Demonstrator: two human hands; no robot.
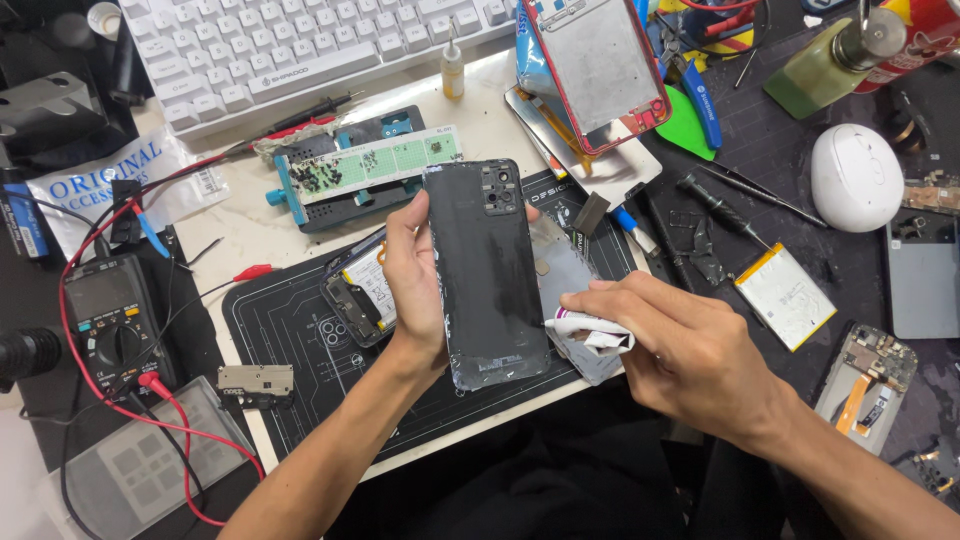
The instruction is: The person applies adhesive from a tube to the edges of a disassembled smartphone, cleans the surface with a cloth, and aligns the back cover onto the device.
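Observation:
My left hand (412, 285) holds a black phone back cover (487, 270) upright by its left edge, inner side toward me, with camera cut-outs at the top. My right hand (678, 345) pinches a crumpled white cloth or wipe (592, 333) against the cover's lower right edge. Behind the cover, an opened phone body (358, 295) with exposed battery lies on the black work mat (290, 330).
A white keyboard (300, 45) lies at the back. A multimeter (110, 325) with red leads sits left. A red-framed phone chassis (598, 70), screwdrivers (735, 205), a loose battery (785, 295), a white round case (855, 178) and a circuit board (870, 375) crowd the right.

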